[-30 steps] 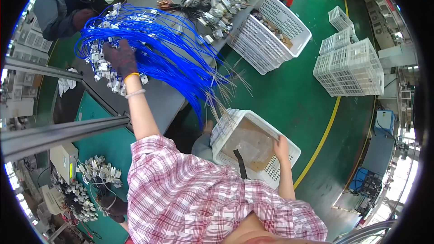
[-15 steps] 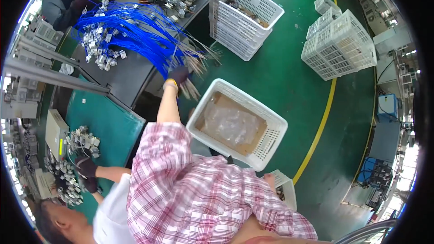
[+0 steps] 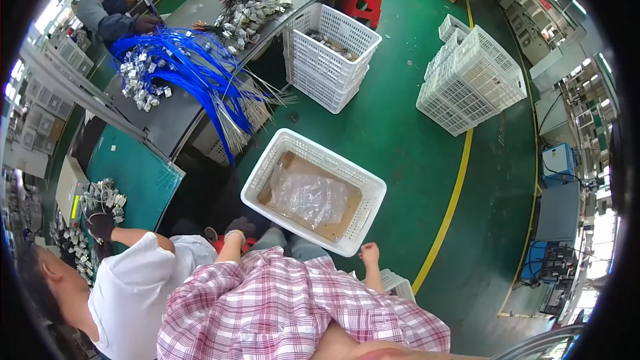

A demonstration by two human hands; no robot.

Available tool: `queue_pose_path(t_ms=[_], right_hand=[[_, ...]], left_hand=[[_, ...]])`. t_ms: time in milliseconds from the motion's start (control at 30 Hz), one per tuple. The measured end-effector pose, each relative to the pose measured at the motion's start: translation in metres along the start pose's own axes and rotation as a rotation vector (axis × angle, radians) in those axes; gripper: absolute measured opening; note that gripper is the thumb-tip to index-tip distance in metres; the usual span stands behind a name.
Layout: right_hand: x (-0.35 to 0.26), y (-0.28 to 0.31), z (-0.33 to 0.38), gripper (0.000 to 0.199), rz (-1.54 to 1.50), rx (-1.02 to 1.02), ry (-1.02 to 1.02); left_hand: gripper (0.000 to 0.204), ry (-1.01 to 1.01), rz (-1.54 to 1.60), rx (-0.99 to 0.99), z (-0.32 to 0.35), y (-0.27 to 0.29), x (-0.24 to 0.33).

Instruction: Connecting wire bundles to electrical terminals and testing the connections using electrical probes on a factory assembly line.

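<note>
Crate (image 3: 313, 190) on the green floor at your feet, lined with a clear plastic bag (image 3: 308, 195).
Your left hand (image 3: 239, 228), gloved, sits at its near rim, grip hidden; your right hand (image 3: 369, 253) hangs open and empty beside the near corner. You seem between loads; blue wires (image 3: 193, 70) lie on the bench (image 3: 170, 117) beyond.

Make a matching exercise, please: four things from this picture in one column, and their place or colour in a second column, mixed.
Things:
1. bundle of wires
2. nearest white crate
3. stool
4. floor line

Descriptions:
A. yellow, curving across the green floor
B. blue, hanging over the edge of the grey bench
C. red, behind the taller white crate
D. lined with brown card and clear plastic, close to the left hand and right hand

Pairs: 1-B, 2-D, 3-C, 4-A
</note>
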State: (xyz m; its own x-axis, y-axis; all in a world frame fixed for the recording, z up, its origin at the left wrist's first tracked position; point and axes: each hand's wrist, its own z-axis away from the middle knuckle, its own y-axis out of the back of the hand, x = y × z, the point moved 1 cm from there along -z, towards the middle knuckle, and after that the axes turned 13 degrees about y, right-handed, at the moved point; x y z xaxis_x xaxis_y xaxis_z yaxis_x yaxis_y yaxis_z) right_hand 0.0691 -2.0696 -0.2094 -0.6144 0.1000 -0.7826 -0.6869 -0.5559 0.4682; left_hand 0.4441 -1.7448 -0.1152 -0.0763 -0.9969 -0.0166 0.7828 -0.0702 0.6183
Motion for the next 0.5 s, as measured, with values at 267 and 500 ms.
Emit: queue_pose_path(t_ms=[267,500], right_hand=[[0.03,0.07,0.064,0.036,0.384,0.231,0.031],[0.07,0.05,0.118,0.053,0.762,-0.229,0.038]], left_hand=[[0.04,-0.169,0.031,0.044,-0.014,0.007,-0.015],[0.041,-0.329,0.382,0.08,0.051,-0.022,0.007]])
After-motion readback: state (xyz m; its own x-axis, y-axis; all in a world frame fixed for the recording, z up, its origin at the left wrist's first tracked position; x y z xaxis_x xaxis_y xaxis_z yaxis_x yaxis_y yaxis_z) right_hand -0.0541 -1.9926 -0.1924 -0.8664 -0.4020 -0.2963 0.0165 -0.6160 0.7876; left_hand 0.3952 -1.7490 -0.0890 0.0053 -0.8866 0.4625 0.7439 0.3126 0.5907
